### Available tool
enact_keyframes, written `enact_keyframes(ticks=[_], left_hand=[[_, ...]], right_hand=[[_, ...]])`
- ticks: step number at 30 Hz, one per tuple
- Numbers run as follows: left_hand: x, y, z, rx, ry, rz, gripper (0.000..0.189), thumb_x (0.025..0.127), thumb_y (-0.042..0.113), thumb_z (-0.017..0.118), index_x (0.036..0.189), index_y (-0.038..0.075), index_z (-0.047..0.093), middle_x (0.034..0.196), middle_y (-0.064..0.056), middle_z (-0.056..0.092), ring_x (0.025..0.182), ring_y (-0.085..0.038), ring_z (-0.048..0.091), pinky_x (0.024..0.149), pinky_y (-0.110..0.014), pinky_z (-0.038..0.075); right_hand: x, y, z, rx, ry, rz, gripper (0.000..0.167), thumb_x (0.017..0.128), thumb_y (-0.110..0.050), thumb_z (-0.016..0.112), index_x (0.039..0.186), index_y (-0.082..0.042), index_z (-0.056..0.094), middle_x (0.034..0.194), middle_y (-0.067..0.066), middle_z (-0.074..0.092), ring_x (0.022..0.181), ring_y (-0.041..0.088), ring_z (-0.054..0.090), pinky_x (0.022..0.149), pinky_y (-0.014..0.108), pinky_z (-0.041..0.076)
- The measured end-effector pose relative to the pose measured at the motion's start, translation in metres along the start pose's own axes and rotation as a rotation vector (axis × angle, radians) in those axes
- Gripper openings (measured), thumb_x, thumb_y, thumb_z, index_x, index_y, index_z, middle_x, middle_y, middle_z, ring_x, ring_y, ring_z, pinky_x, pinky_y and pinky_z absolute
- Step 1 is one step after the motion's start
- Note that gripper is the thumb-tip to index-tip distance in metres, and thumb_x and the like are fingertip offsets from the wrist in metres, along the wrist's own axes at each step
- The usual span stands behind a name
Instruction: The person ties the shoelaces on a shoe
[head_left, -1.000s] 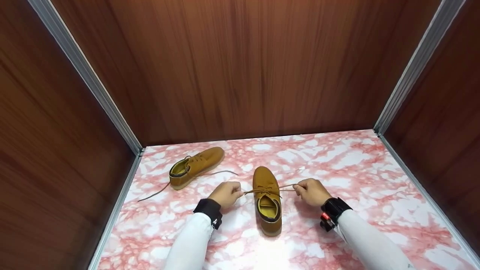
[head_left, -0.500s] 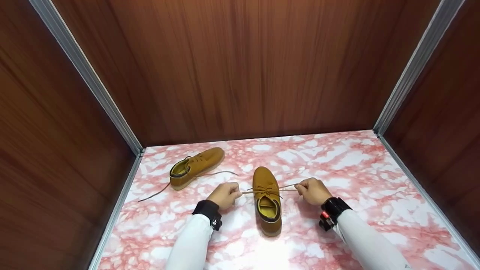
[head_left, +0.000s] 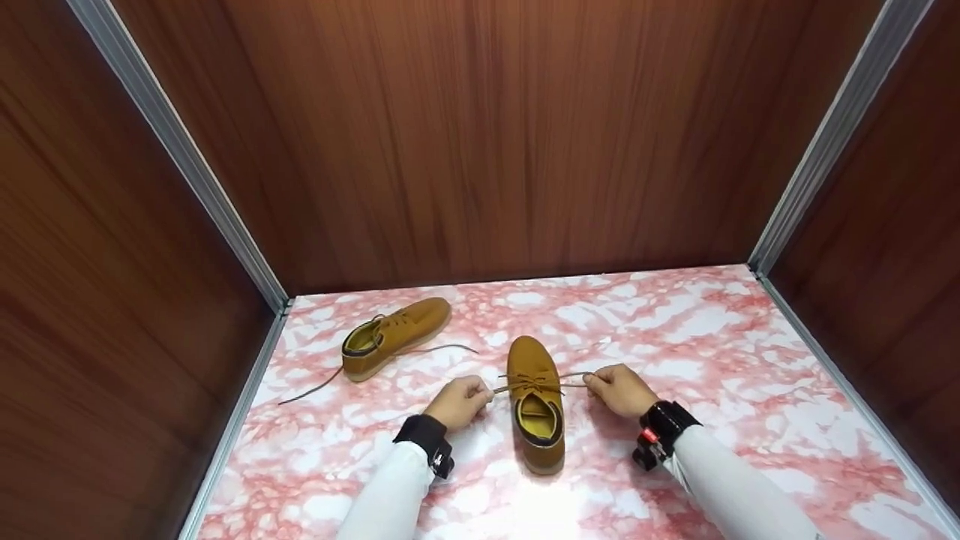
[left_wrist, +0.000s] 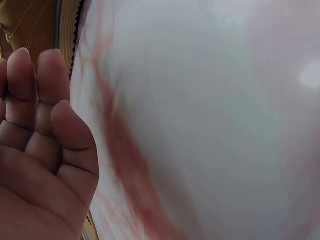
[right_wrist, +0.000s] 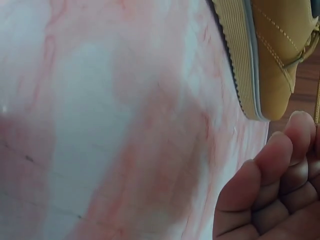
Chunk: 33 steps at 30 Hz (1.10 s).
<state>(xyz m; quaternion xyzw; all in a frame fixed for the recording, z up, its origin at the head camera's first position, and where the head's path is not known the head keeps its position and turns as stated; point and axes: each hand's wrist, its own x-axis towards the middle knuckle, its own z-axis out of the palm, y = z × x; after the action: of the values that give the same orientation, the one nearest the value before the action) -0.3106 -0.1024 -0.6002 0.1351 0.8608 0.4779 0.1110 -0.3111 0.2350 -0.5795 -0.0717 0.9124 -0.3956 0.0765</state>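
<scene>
A tan lace-up shoe [head_left: 530, 360] with yellow lining stands between my hands in the head view, toe away from me and laces crossed in a bow-like knot. To its left, my left hand [head_left: 457, 401] pinches a lace loop [head_left: 502, 389] between thumb and finger. On the other side, my right hand [head_left: 621, 390] pinches the opposite lace loop [head_left: 574, 385], two strands running back to the knot. In the left wrist view, curled fingers [left_wrist: 52, 80] show beside the shoe's sole; the pinch is mostly out of frame. The right wrist view shows the shoe's side [right_wrist: 272, 55] above my curled fingers.
A matching tan shoe [head_left: 409, 326] sits at the back left, its loose lace ends [head_left: 311, 391] spread on the pink-and-white marbled table [head_left: 697, 330]. Brown wood-look panels [head_left: 480, 150] with metal corner strips wall in the back and both sides.
My left hand has dipped slightly and come closer to the shoe, and my right hand has edged inward too. A short lace end now sticks out free on the shoe's left. Both shoes stay put.
</scene>
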Motion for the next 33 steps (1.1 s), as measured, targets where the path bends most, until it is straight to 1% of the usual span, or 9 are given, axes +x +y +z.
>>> enact_keyframes(ticks=[2,7,9,14,17,20,24,28,33], left_hand=[[0.001,0.001,0.002,0.000,-0.009,0.001,0.023,0.105,0.024,0.063,0.091,0.005,0.066,0.087,-0.024,0.074,0.063,-0.013,0.061,0.054,-0.022,0.046],[0.002,0.005,0.004,0.005,-0.025,-0.006,0.024,0.104,0.024,0.065,0.099,0.002,0.071,0.092,-0.022,0.076,0.068,-0.014,0.064,0.058,-0.021,0.049],[0.001,0.006,0.005,0.010,-0.019,-0.018,0.022,0.103,0.024,0.066,0.103,0.003,0.071,0.091,-0.020,0.076,0.068,-0.013,0.064,0.060,-0.021,0.049],[-0.004,0.009,0.005,0.058,0.006,-0.066,0.030,0.101,0.027,0.068,0.119,0.003,0.067,0.081,-0.006,0.072,0.066,-0.009,0.062,0.065,-0.024,0.049],[-0.008,0.011,0.003,0.062,0.016,-0.100,0.033,0.100,0.030,0.069,0.117,0.002,0.066,0.078,0.000,0.069,0.066,-0.009,0.061,0.065,-0.025,0.048],[-0.013,0.014,0.001,0.055,0.021,-0.117,0.029,0.100,0.034,0.068,0.103,0.005,0.069,0.076,-0.002,0.070,0.064,-0.011,0.061,0.060,-0.024,0.047],[-0.019,0.018,0.000,0.042,0.003,-0.114,0.035,0.102,0.037,0.066,0.089,0.005,0.070,0.080,-0.015,0.076,0.066,-0.023,0.068,0.057,-0.023,0.047],[-0.024,0.024,0.002,0.030,-0.041,-0.115,0.045,0.103,0.043,0.063,0.094,0.000,0.073,0.089,-0.020,0.079,0.080,-0.037,0.076,0.059,-0.023,0.049],[-0.026,0.032,0.007,-0.003,-0.116,-0.123,0.049,0.103,0.048,0.060,0.106,0.001,0.075,0.092,-0.018,0.080,0.086,-0.037,0.078,0.067,-0.024,0.053]], right_hand=[[0.000,-0.001,0.002,0.007,-0.007,-0.005,0.042,0.108,-0.031,0.057,0.085,0.000,0.073,0.060,-0.007,0.052,0.059,0.011,0.047,0.058,0.027,0.041],[-0.002,-0.005,0.003,-0.007,-0.012,-0.028,0.039,0.107,-0.029,0.058,0.086,0.000,0.074,0.060,-0.006,0.047,0.058,0.011,0.044,0.058,0.027,0.039],[-0.004,-0.006,0.003,-0.018,-0.005,-0.030,0.036,0.106,-0.029,0.059,0.091,-0.001,0.075,0.064,-0.004,0.054,0.062,0.010,0.047,0.061,0.026,0.041],[-0.007,-0.007,0.003,-0.003,0.016,-0.033,0.036,0.105,-0.028,0.064,0.124,0.001,0.070,0.087,0.011,0.074,0.076,0.016,0.065,0.067,0.026,0.048],[-0.010,-0.009,0.002,0.049,0.012,-0.026,0.044,0.104,-0.028,0.065,0.133,0.004,0.063,0.083,0.018,0.074,0.072,0.026,0.069,0.059,0.025,0.047],[-0.014,-0.013,0.001,0.078,0.015,-0.022,0.038,0.103,-0.029,0.066,0.128,0.000,0.065,0.080,0.019,0.073,0.069,0.027,0.068,0.057,0.024,0.045],[-0.021,-0.019,0.002,0.095,-0.005,-0.029,0.022,0.103,-0.030,0.066,0.112,-0.010,0.067,0.079,0.020,0.072,0.065,0.023,0.065,0.055,0.025,0.046],[-0.025,-0.025,0.004,0.112,-0.048,-0.038,0.024,0.103,-0.034,0.066,0.102,-0.010,0.067,0.079,0.015,0.072,0.064,0.018,0.063,0.055,0.026,0.050],[-0.028,-0.029,0.009,0.101,-0.106,-0.072,0.037,0.104,-0.040,0.064,0.099,-0.004,0.072,0.081,0.010,0.075,0.066,0.018,0.065,0.059,0.030,0.055]])
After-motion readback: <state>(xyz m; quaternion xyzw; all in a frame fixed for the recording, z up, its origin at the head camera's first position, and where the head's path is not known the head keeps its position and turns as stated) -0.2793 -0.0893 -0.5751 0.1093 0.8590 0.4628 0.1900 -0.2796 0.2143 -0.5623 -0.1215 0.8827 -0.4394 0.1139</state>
